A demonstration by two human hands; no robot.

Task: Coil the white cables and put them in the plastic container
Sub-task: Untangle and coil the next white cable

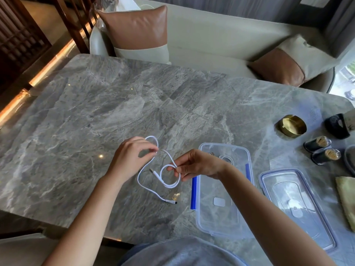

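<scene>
**Task items.** The white cable lay partly on the grey marble table, just left of the clear plastic container. The left hand pinched the cable between thumb and forefinger below a loop that stood up on the far side. The right hand pinched the crossing of a smaller loop nearer the container. Both grips were narrow and closed on the cable. One plug lay inside the slack. The other plug rested on the table near the container's blue latch. A second coiled cable lay in the far end of the container.

**Surroundings.** The container's lid lay flat just right of it. Further right and farther off stood a brass ashtray, a black object and two dark cylinders holding pale thin sticks. Beyond the table was a pale sofa with two brown-and-cream cushions.

**Obstructions and limits.** The right forearm crossed above the container's middle and right wall and hid much of the latch on that side. A small brownish item in the container's far left corner could not be identified. A yellow-green cloth and a dark rim beside the cylinders were cut off at the right edge.
</scene>
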